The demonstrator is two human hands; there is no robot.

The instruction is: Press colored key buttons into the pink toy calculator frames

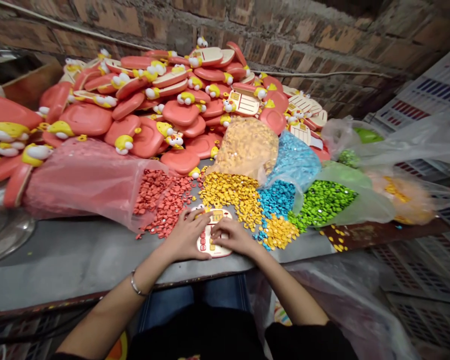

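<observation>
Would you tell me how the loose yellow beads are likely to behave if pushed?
The loose yellow beads would probably slide and scatter easily: they lie in a low, spreading heap on the grey tabletop. They look light, and nearby strays suggest they roll away.

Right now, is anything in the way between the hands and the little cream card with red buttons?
No, nothing is in the way. The left hand and right hand already rest on the cream plastic card, one from each side. The red beads lie beyond the card, not between.
</observation>
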